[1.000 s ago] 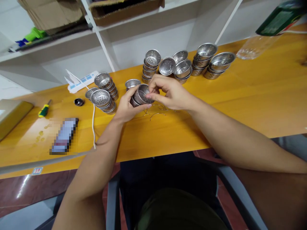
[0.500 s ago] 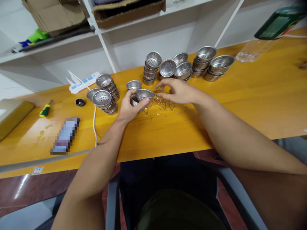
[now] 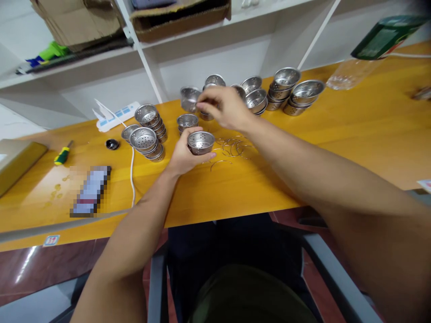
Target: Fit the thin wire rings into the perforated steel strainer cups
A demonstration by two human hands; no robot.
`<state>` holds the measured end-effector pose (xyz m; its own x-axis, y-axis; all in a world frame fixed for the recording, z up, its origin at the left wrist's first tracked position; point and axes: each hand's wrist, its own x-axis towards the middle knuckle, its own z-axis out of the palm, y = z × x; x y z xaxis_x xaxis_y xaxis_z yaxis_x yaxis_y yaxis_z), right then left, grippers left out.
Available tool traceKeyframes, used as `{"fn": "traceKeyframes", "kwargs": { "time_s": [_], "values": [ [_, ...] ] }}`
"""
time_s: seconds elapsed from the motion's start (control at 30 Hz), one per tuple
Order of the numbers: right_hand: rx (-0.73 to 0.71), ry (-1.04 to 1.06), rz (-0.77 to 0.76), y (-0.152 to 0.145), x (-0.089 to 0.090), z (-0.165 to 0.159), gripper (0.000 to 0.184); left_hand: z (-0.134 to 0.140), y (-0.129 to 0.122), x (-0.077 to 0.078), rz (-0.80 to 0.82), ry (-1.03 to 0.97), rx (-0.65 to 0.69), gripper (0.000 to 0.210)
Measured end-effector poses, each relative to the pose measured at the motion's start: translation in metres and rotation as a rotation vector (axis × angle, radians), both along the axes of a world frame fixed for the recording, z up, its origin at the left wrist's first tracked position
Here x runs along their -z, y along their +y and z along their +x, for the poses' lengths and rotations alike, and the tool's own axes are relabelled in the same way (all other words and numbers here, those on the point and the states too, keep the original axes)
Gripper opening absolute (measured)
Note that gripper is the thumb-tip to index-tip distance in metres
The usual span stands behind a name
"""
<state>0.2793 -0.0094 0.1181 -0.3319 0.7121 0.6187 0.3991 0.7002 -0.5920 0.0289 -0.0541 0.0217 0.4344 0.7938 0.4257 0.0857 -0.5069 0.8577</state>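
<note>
My left hand [image 3: 182,156] is closed round a perforated metal cup [image 3: 201,143], held with its mouth up, low over the table. Higher up, my right hand [image 3: 229,106] pinches a second perforated cup [image 3: 189,99] by its right side. That cup hangs above a short stack of cups [image 3: 187,121] standing just behind my left hand. A tall stack of cups [image 3: 214,80] is partly hidden behind my right hand. Thin curved wires [image 3: 232,147] lie loose on the wood to the right of the left-hand cup.
More cup stacks stand left [image 3: 143,139] and right [image 3: 285,80]. A white power strip [image 3: 117,115], a screwdriver [image 3: 63,154], a small dark round part [image 3: 112,144] and a phone [image 3: 90,190] occupy the left side. A green-labelled bottle [image 3: 380,40] is at back right.
My right hand has moved left and up and now grips a cup near the back stacks. The cup in my left hand has come down slightly and now faces mouth up.
</note>
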Motion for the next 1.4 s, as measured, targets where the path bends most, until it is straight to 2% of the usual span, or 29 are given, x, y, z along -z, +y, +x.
{"fn": "traceKeyframes", "kwargs": {
  "time_s": [0.13,0.23,0.33,0.4,0.5,0.6,0.67,0.73,0.83,0.93,1.07,1.13,1.3,1.4],
  "values": [
    [-0.067,-0.312,-0.03,0.013,0.006,-0.024,0.021,-0.001,0.004,0.0,0.12,-0.021,-0.043,0.109],
    [-0.074,-0.398,-0.046,0.018,0.01,-0.029,0.015,0.0,0.008,0.004,0.146,-0.028,-0.042,0.102],
    [-0.091,-0.429,-0.037,0.021,0.007,-0.022,0.013,0.0,0.008,0.006,0.132,-0.006,-0.006,0.098],
    [-0.111,-0.395,-0.025,0.018,0.001,-0.012,0.026,0.001,0.005,0.006,0.104,0.009,0.016,0.098],
    [-0.071,-0.234,-0.001,-0.001,-0.006,0.009,0.045,0.0,0.002,0.003,0.063,0.046,0.0,0.094],
    [-0.066,-0.114,0.009,-0.037,-0.008,0.025,0.034,-0.001,-0.001,0.0,0.057,0.066,-0.035,0.091],
    [-0.202,-0.175,-0.011,-0.062,-0.003,0.029,0.025,0.0,-0.002,-0.002,0.069,0.069,-0.046,0.093],
    [-0.326,-0.276,-0.025,-0.083,0.004,0.027,0.033,0.0,-0.004,-0.005,0.096,0.081,-0.04,0.09],
    [-0.338,-0.395,-0.034,-0.099,0.016,0.02,0.043,0.0,-0.005,-0.008,0.116,0.105,0.01,0.08],
    [-0.323,-0.443,-0.058,-0.103,0.022,0.017,0.026,-0.002,-0.005,-0.01,0.095,0.103,0.034,0.08],
    [-0.342,-0.296,-0.061,-0.102,0.024,0.016,0.007,-0.005,-0.001,-0.011,0.145,0.103,0.045,0.082],
    [-0.312,-0.189,-0.066,-0.1,0.025,0.015,0.014,-0.004,-0.002,-0.011,0.213,0.137,0.043,0.077],
    [-0.191,0.052,-0.121,-0.098,0.029,0.007,0.062,0.003,-0.007,-0.012,0.39,0.204,0.023,0.074],
    [-0.182,0.149,-0.228,-0.098,0.032,0.002,0.074,0.007,-0.008,-0.011,0.46,0.212,-0.014,0.08]
  ]
}}
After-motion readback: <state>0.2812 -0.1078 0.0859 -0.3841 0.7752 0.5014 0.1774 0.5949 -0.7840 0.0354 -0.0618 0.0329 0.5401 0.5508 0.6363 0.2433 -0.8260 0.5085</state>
